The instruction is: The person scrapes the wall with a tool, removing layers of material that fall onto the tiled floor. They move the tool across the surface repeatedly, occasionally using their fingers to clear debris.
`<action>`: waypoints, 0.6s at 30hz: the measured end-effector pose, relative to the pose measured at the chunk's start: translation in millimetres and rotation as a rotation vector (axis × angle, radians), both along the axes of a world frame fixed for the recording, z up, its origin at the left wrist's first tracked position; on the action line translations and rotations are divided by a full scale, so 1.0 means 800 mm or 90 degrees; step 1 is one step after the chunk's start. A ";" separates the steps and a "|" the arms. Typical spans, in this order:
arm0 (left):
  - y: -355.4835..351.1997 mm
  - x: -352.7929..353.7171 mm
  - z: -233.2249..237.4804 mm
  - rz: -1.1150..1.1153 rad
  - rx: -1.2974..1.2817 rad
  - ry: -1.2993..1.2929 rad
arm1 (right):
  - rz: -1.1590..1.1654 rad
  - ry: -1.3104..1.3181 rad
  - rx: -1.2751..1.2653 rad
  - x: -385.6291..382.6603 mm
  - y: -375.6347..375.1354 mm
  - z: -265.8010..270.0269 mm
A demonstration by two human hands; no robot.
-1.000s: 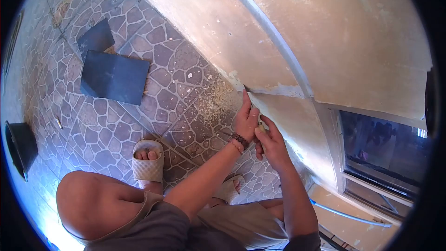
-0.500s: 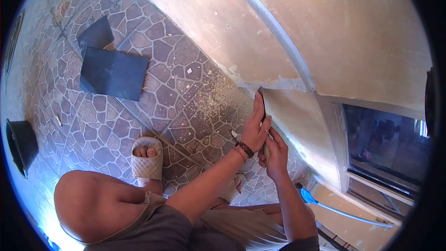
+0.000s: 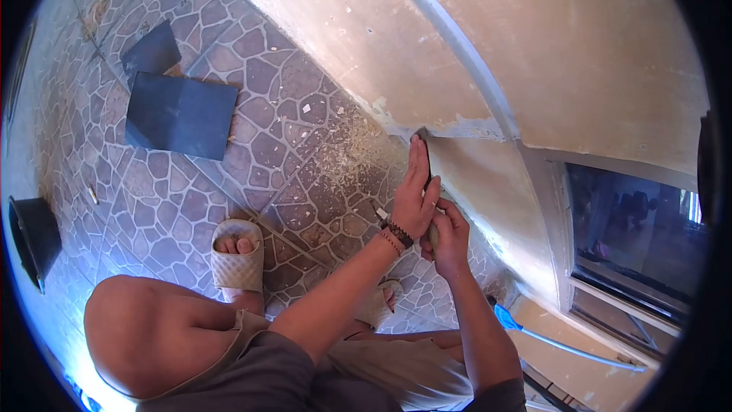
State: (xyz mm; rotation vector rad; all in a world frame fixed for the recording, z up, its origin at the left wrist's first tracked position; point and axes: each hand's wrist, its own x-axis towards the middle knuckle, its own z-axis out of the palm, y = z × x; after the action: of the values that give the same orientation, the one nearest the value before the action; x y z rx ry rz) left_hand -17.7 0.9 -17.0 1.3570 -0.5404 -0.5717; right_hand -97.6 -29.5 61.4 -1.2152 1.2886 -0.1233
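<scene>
A hand tool with a long, narrow dark blade [image 3: 428, 159] reaches up to the base of the beige wall [image 3: 496, 183], its tip by a patch of bare grey plaster [image 3: 473, 128]. My right hand [image 3: 451, 243] is closed around its light handle. My left hand [image 3: 412, 202], with bracelets at the wrist, lies along the blade with its fingers stretched out towards the tip and its thumb apart. Part of the blade is hidden under that hand. Pale scrapings [image 3: 347, 152] are scattered over the stone-patterned floor [image 3: 179, 210] beside the wall.
Two dark flat sheets [image 3: 181, 116] lie on the floor at the upper left. At the left edge is a black bucket [image 3: 36, 236]. A raised grey strip [image 3: 450, 34] curves down the wall to a dark window [image 3: 633, 229]. A blue-handled tool [image 3: 564, 342] rests at lower right.
Both hands and the tool have shifted slightly up and left in the view, and the floor items have shifted a little too. The hold on the tool looks the same.
</scene>
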 end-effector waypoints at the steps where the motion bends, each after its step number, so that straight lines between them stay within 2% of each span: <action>1: 0.001 0.002 0.000 -0.001 0.002 0.007 | -0.010 -0.006 -0.003 0.000 0.002 -0.003; 6: -0.003 -0.002 0.001 0.043 0.019 -0.004 | -0.020 0.018 -0.035 0.004 0.007 -0.001; 9: -0.009 -0.015 -0.001 0.082 -0.024 0.175 | 0.051 0.100 -0.025 0.017 0.004 0.029; 12: -0.011 -0.018 0.007 0.118 -0.044 0.454 | 0.081 0.060 -0.008 0.030 0.012 0.054; 15: -0.008 0.001 0.000 0.183 -0.134 0.660 | 0.154 0.105 -0.024 0.058 0.020 0.062; 17: -0.005 0.016 -0.005 0.196 -0.210 0.771 | 0.200 0.146 -0.171 0.073 0.022 0.030; 18: -0.007 0.018 -0.020 0.196 -0.269 0.793 | 0.179 0.146 -0.182 0.081 0.025 0.023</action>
State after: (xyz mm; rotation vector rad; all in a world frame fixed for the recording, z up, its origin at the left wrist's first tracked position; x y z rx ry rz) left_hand -3.3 -4.4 -32.7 0.4733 0.5378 -0.8526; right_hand -33.0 -9.7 79.5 -1.6826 1.3110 0.0392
